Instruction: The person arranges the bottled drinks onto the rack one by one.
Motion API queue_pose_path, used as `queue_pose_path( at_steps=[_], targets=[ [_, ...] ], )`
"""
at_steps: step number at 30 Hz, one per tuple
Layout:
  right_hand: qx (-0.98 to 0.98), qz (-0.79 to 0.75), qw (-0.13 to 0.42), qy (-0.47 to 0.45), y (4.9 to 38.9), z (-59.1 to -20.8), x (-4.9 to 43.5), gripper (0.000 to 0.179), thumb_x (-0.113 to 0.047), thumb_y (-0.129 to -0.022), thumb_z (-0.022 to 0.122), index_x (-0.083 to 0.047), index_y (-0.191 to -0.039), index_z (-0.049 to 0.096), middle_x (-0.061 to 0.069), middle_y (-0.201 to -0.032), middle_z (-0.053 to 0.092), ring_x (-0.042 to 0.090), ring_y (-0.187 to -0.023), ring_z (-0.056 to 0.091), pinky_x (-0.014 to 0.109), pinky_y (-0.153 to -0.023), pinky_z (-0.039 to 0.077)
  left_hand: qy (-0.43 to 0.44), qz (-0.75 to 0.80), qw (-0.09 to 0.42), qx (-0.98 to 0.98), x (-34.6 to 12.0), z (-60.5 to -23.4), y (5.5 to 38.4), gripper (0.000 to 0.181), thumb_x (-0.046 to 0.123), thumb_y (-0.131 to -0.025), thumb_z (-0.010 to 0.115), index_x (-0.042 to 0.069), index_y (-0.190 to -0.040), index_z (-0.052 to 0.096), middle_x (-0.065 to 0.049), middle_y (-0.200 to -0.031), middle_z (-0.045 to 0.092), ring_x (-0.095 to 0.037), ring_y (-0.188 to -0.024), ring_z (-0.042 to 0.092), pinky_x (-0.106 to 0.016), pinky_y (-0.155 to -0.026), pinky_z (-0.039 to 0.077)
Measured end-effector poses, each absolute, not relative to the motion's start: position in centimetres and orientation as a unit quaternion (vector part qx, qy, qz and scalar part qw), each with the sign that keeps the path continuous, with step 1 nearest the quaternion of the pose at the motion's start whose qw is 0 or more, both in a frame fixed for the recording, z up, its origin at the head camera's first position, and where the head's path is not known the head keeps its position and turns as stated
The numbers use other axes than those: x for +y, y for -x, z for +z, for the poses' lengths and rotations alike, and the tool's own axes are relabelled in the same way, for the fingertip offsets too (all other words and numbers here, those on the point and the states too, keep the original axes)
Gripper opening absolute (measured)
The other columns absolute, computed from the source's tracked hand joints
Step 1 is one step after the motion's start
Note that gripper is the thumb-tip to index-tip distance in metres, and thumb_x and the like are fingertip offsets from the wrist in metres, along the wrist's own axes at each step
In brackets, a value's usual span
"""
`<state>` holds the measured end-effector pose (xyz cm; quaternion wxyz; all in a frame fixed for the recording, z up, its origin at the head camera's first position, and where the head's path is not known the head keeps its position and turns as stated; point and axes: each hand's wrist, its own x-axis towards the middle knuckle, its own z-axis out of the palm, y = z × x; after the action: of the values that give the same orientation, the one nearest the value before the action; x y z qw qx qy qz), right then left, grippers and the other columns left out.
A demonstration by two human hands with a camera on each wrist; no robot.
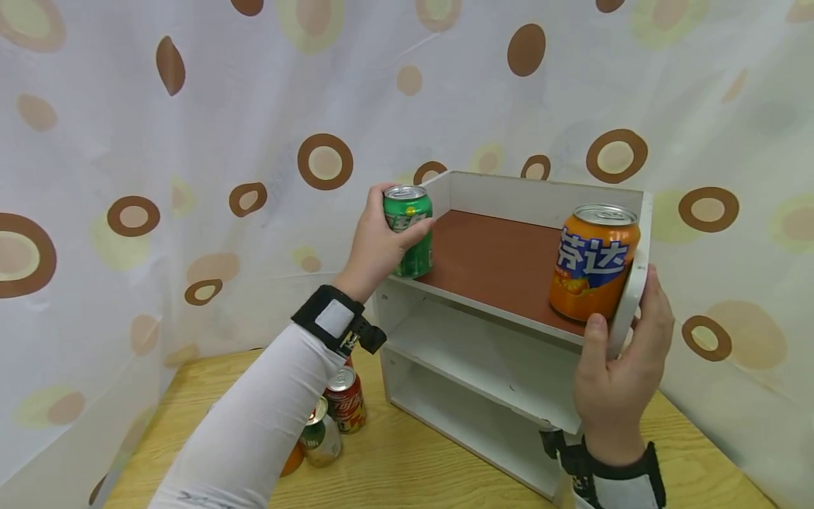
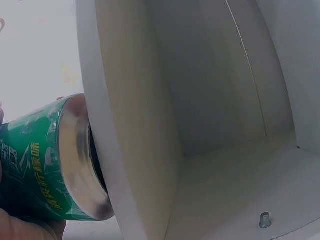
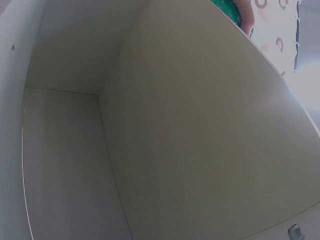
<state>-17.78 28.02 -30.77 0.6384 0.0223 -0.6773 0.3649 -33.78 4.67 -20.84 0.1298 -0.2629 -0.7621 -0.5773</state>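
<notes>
My left hand (image 1: 372,247) grips a green soda can (image 1: 404,206) upright at the left front corner of a white shelf unit's brown top board (image 1: 492,244). In the left wrist view the silver base of the green can (image 2: 35,165) is right at the board's front edge. An orange soda can (image 1: 594,265) stands on the right front of the top, beside the raised side panel. My right hand (image 1: 623,382) holds that panel near its front corner, thumb in front and fingers along the outer side.
Below the top are two white compartments (image 1: 470,339). On the wooden table (image 1: 381,474), left of the unit, stand a red can (image 1: 350,410), a pale green can (image 1: 326,447) and a partly hidden orange one (image 1: 293,461). A patterned curtain (image 1: 254,106) hangs behind.
</notes>
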Motion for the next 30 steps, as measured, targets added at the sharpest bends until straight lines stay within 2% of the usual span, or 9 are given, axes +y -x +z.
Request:
queue_pose_path(
  at_steps=[19, 26, 30],
  targets=[
    [-0.676, 0.362, 0.641, -0.022, 17.8, -30.8, 28.0, 0.060, -0.009, -0.096, 0.053, 0.006, -0.152, 0.039, 0.019, -0.154, 0.046, 0.014, -0.138, 0.044, 0.017, -0.103, 0.038, 0.268, -0.563, 0.110, -0.774, 4.9, -20.8, 34.2, 0.077, 0.031, -0.093, 0.078, 0.015, -0.152, 0.030, -0.011, -0.139, 0.053, -0.025, -0.119, 0.058, -0.047, -0.102, 0.054],
    [-0.675, 0.360, 0.643, -0.026, 17.9, -30.9, 28.0, 0.060, -0.009, -0.095, 0.053, 0.007, -0.151, 0.040, 0.020, -0.153, 0.047, 0.015, -0.138, 0.044, 0.017, -0.106, 0.038, 0.241, -0.522, 0.105, -0.811, 4.4, -21.3, 33.4, 0.088, 0.033, -0.094, 0.077, 0.010, -0.158, 0.021, -0.015, -0.143, 0.051, -0.029, -0.129, 0.054, -0.049, -0.111, 0.048],
    [-0.676, 0.361, 0.642, -0.025, 17.9, -30.8, 28.1, 0.060, -0.009, -0.096, 0.053, 0.006, -0.152, 0.040, 0.020, -0.153, 0.047, 0.015, -0.139, 0.044, 0.017, -0.108, 0.038, 0.224, -0.521, 0.103, -0.817, 4.2, -21.8, 32.5, 0.087, 0.033, -0.095, 0.075, 0.007, -0.157, 0.020, -0.017, -0.148, 0.046, -0.031, -0.137, 0.050, -0.050, -0.116, 0.043]
  ],
)
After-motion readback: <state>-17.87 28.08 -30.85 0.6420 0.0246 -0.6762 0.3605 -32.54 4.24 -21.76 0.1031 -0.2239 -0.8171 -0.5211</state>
